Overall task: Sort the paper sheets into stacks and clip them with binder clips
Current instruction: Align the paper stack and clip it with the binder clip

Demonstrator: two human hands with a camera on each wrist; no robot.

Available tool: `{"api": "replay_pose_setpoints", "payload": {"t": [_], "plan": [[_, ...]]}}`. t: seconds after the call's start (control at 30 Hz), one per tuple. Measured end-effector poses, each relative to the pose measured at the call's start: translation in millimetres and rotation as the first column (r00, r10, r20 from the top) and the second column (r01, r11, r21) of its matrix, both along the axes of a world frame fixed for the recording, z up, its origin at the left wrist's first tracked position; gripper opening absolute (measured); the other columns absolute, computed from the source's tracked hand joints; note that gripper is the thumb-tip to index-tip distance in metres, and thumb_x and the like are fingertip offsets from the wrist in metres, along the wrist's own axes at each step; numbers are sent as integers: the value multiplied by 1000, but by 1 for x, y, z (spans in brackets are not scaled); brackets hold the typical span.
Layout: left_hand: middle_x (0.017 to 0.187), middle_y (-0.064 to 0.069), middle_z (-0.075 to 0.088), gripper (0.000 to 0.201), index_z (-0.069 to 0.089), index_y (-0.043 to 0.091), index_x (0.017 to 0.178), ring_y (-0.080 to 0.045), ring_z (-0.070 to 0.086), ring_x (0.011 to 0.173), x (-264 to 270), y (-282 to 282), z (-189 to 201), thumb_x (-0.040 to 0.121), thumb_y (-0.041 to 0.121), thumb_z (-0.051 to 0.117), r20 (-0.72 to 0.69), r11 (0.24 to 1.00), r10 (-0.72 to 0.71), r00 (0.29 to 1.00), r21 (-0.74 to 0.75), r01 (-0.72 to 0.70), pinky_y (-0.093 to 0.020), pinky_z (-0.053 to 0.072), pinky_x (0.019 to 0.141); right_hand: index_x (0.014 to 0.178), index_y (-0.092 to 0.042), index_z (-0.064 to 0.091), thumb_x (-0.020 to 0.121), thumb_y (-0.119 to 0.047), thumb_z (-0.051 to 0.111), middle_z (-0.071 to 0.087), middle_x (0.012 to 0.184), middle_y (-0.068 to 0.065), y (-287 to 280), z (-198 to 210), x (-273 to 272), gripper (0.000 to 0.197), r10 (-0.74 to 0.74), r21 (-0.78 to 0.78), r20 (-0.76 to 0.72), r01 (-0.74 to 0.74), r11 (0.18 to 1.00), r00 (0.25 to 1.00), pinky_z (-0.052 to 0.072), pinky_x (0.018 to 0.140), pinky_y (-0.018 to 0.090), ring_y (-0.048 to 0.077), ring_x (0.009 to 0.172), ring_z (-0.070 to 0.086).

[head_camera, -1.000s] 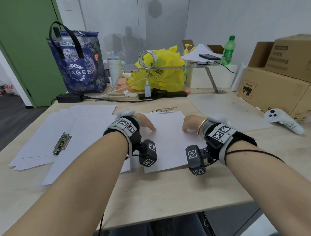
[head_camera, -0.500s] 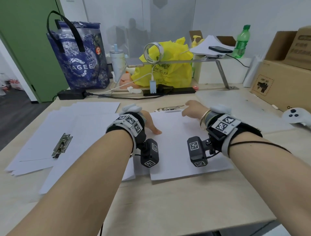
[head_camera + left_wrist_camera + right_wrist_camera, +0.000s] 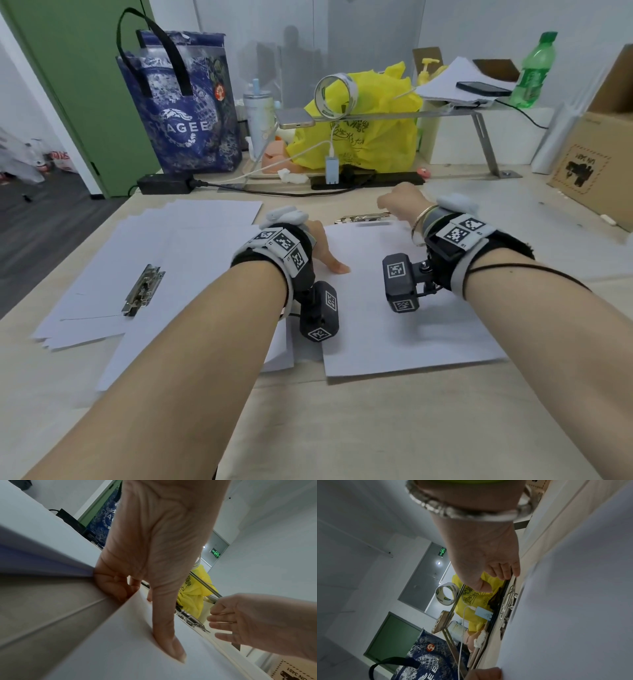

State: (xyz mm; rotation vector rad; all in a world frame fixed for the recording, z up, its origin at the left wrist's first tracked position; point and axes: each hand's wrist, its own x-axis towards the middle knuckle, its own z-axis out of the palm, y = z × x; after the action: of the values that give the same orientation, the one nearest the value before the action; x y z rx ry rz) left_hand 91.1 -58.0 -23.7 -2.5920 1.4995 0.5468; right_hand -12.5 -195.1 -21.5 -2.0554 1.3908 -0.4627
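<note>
A stack of white paper sheets point(image 3: 394, 318) lies in front of me on the table. My left hand point(image 3: 323, 250) holds its left edge, thumb point(image 3: 171, 645) pressed flat on top and the other fingers point(image 3: 116, 586) curled at the edge. Just past the stack's far edge lies a metal clip point(image 3: 366, 218). My right hand point(image 3: 394, 202) hovers beside that clip point(image 3: 509, 605) with fingers loosely extended and holding nothing. A spread pile of sheets point(image 3: 113, 274) lies to the left with a second metal clip point(image 3: 142, 289) on it.
Along the back stand a blue tote bag point(image 3: 181, 113), a yellow plastic bag point(image 3: 370, 133), a black power strip point(image 3: 370, 180) with cables, and a metal shelf point(image 3: 479, 137) with a tape roll point(image 3: 335, 96). Cardboard boxes point(image 3: 596, 154) stand at the right.
My right hand left the top of the paper stack and moved forward past its far edge to the metal clip. My left hand stayed on the stack's left edge.
</note>
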Motion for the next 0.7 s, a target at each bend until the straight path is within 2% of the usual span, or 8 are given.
{"api": "replay_pose_setpoints", "payload": {"t": [0.1, 0.2, 0.33, 0.43, 0.5, 0.6, 0.63, 0.7], "plan": [[141, -9, 46, 90, 29, 9, 147, -25, 45, 130, -1, 2, 1, 79, 56, 65, -3, 1000, -12, 1000, 2, 12, -29, 34, 94, 89, -3, 53, 88, -12, 48, 53, 97, 15, 0, -2, 5, 10, -25, 6, -76, 26, 1000, 997, 39, 70, 27, 28, 88, 51], [137, -9, 50, 89, 29, 9, 147, -25, 48, 126, -4, 2, 0, 80, 55, 65, -14, 1000, -21, 1000, 20, 22, -30, 36, 90, 123, 5, 54, 95, -12, 42, 52, 130, 22, 1, -9, 2, 35, 52, 70, -193, -39, 997, 980, 35, 80, 25, 31, 117, 51], [139, -10, 49, 89, 24, 7, 148, -24, 47, 129, -9, 2, 5, 83, 55, 62, -9, 999, -25, 1000, 40, 25, -30, 37, 102, 102, -2, 53, 91, -7, 46, 50, 99, 15, -1, -7, 2, 14, 6, 49, -73, -2, 999, 997, 33, 72, 23, 21, 91, 44], [138, -11, 52, 90, 20, 6, 149, -23, 48, 131, -10, 2, 11, 85, 54, 60, -20, 998, -14, 1000, 57, 15, -28, 38, 99, 84, 6, 59, 85, -5, 48, 59, 85, 22, 0, -1, 12, 15, 27, -61, 73, -22, 998, 997, 45, 64, 30, 31, 85, 54], [138, -11, 53, 90, 20, 6, 149, -23, 48, 130, 0, 2, 8, 84, 54, 60, -41, 998, 15, 999, 66, -12, -27, 38, 94, 115, 8, 62, 86, -4, 47, 66, 109, 25, 3, -6, 34, 35, 169, -107, 66, -161, 981, 983, 52, 78, 34, 34, 90, 62], [138, -11, 53, 93, 21, 6, 149, -24, 49, 130, -2, 3, 5, 82, 58, 60, -15, 997, 6, 1000, 82, -4, -30, 40, 101, 136, -11, 52, 89, -5, 46, 64, 120, 12, 14, -7, 40, 48, 344, -102, -12, -344, 933, 939, 43, 49, 7, 7, 58, 48], [138, -11, 52, 93, 21, 7, 150, -24, 49, 130, -3, 4, 5, 82, 58, 60, -12, 997, 4, 1000, 83, -3, -30, 40, 103, 136, -13, 51, 89, -5, 45, 61, 127, 11, 15, -7, 42, 48, 366, -111, -57, -370, 922, 929, 43, 50, 7, 5, 60, 49], [140, -11, 51, 92, 20, 7, 150, -24, 48, 131, -6, 4, 7, 83, 57, 60, -11, 997, 2, 1000, 82, -1, -30, 40, 104, 132, -10, 55, 92, -7, 43, 57, 134, 11, 18, -6, 42, 42, 360, -152, -159, -384, 911, 919, 52, 80, 22, 17, 92, 62]]}}
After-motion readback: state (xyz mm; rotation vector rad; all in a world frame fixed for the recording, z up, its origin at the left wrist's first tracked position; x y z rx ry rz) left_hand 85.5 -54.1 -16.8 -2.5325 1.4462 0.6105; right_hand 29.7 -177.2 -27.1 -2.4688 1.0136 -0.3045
